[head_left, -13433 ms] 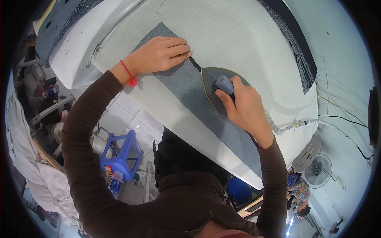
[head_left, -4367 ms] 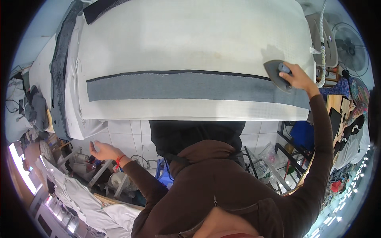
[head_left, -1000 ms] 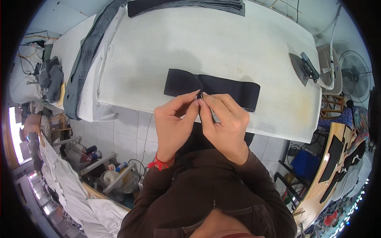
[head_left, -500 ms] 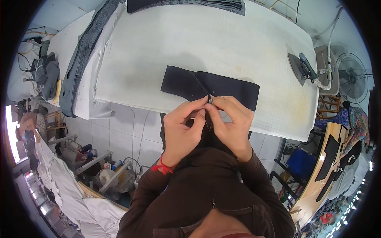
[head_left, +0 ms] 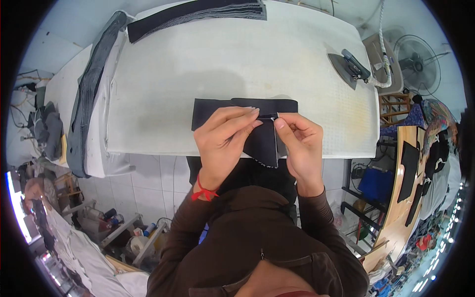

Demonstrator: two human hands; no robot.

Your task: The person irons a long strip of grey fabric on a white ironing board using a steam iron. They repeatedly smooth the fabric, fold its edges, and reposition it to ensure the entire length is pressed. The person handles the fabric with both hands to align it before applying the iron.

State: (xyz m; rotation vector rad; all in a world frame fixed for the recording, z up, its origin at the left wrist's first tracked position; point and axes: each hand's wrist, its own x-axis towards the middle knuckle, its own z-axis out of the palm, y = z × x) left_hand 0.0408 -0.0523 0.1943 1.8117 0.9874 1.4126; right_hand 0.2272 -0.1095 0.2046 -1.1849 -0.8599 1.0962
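A dark navy fabric piece lies at the near edge of the white padded table, with one part folded and hanging over that edge. My left hand pinches the folded upper edge between thumb and fingers. Close to its right, my right hand grips the end of the same fold between thumb and forefinger. A small pale spot shows at the right fingertips, too small to name. The fabric's lower corner has a frayed, light-flecked edge. Some of the cloth is hidden behind my left hand.
An iron with a wrapped hose stands at the table's right side, near a fan. Stacked dark fabric strips lie along the far edge. More dark cloth drapes over the left end. A wooden bench stands at right.
The fabric has been turned and folded, so its held edge now runs crosswise and a corner hangs toward me. My hands have moved slightly apart. The whole view has shifted.
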